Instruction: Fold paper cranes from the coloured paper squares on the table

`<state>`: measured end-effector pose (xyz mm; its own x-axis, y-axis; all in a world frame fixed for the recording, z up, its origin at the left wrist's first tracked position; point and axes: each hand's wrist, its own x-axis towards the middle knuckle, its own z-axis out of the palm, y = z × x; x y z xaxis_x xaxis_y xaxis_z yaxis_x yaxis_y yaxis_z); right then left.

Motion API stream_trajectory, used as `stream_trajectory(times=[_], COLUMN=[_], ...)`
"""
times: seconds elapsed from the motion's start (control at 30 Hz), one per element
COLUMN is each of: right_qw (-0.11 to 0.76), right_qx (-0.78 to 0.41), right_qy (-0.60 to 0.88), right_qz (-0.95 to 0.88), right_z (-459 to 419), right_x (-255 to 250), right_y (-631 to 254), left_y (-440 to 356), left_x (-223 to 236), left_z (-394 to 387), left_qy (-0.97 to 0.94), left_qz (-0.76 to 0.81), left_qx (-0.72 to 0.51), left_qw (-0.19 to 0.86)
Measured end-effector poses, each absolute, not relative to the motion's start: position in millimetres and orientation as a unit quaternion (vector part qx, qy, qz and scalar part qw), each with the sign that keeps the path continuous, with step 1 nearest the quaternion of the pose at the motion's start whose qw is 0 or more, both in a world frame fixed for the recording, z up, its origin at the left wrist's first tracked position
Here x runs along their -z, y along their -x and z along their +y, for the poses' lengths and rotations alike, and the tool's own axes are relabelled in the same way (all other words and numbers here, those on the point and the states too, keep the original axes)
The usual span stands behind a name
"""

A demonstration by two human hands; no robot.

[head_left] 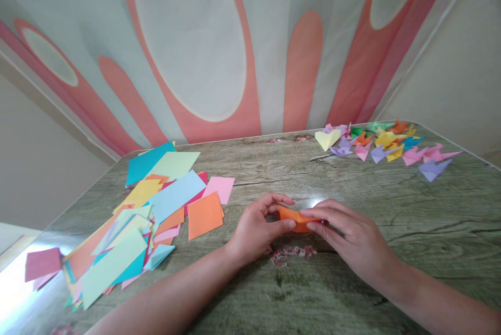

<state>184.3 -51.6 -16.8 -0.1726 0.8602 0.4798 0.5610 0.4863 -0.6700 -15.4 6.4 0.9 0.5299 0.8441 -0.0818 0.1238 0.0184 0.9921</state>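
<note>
A small folded orange paper (294, 217) lies on the wood-grain table (352, 293) in the middle. My left hand (256, 229) pinches its left end between thumb and curled fingers. My right hand (348, 236) lies over its right end, with the fingers pressed together on the fold. Both hands meet at the paper, which rests on or just above the tabletop.
A loose pile of coloured paper squares (144, 215) covers the table's left side, with an orange sheet (204, 215) nearest my left hand. Several folded paper figures (385, 144) lie at the far right. Small paper scraps (291, 254) sit below my hands. A patterned wall (219, 48) rises behind.
</note>
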Motion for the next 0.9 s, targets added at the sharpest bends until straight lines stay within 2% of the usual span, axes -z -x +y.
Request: stream_trajectory(times=[0.33, 0.67, 0.9], right_qw=[0.434, 0.426, 0.424], right_qx=[-0.140, -0.106, -0.098], right_qy=[0.443, 0.435, 0.420], right_qz=[-0.772, -0.787, -0.796], right_z=[-51, -52, -52], right_x=[18, 19, 16], right_y=[-185, -186, -185], left_y=[14, 19, 17], left_x=[5, 1, 6], left_z=[8, 17, 15], left_qy=[-0.565, -0.676, -0.603], left_qz=[0.362, 0.370, 0.361], left_qx=[-0.308, -0.313, -0.273], left_qw=[0.674, 0.555, 0.657])
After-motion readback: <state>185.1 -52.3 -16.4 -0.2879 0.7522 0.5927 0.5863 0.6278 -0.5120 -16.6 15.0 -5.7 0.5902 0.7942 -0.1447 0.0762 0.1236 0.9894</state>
